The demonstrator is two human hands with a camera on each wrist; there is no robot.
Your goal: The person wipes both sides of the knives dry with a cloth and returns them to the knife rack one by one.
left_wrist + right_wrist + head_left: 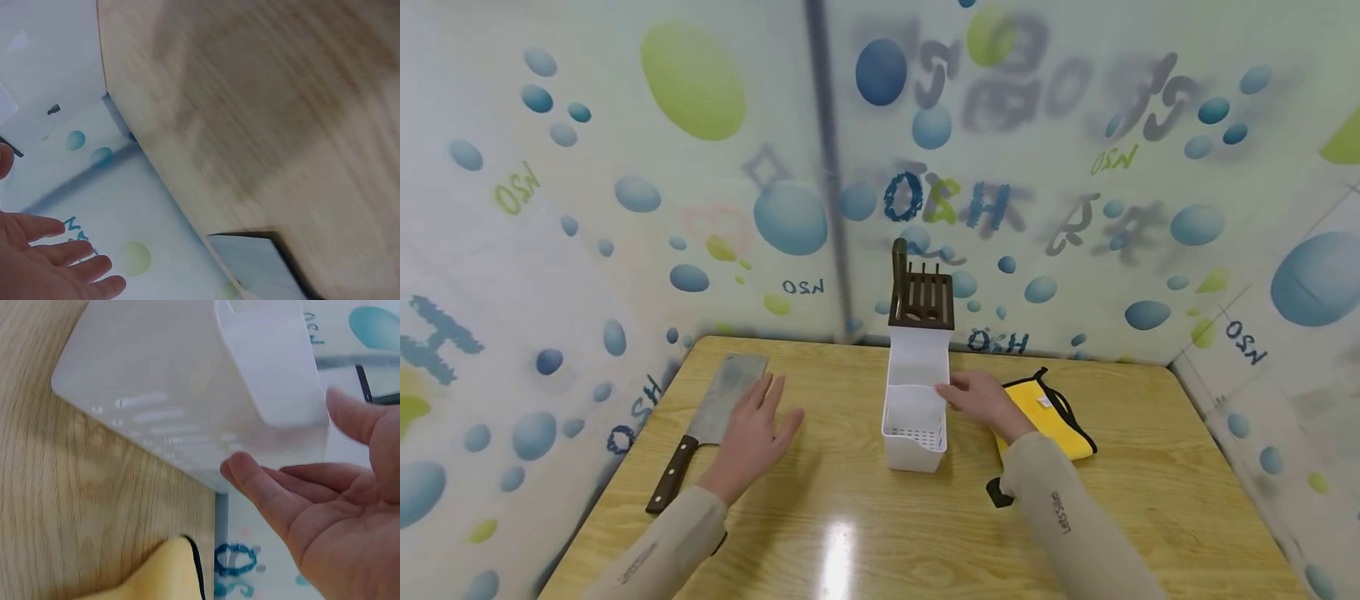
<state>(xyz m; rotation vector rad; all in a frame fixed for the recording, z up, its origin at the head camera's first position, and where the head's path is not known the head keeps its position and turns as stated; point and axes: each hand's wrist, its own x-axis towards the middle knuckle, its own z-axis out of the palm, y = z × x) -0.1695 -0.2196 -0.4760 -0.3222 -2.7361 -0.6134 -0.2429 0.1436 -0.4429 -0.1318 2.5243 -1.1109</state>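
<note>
A white plastic knife holder stands upright mid-table, with a dark brown slotted top and a low front compartment with a perforated bottom. A dark upright handle-like piece rises from the top's left side. My right hand is at the holder's right wall; its fingers are nearly straight along the outside, and the thumb is raised near the rim. My left hand, fingers spread, hovers beside a cleaver with a brown riveted handle, partly covering its blade in the head view.
Right of the holder lies a folded yellow cloth with black edging, partly behind my right forearm. A small black item shows beside that sleeve. The wooden table meets patterned walls at the back and left.
</note>
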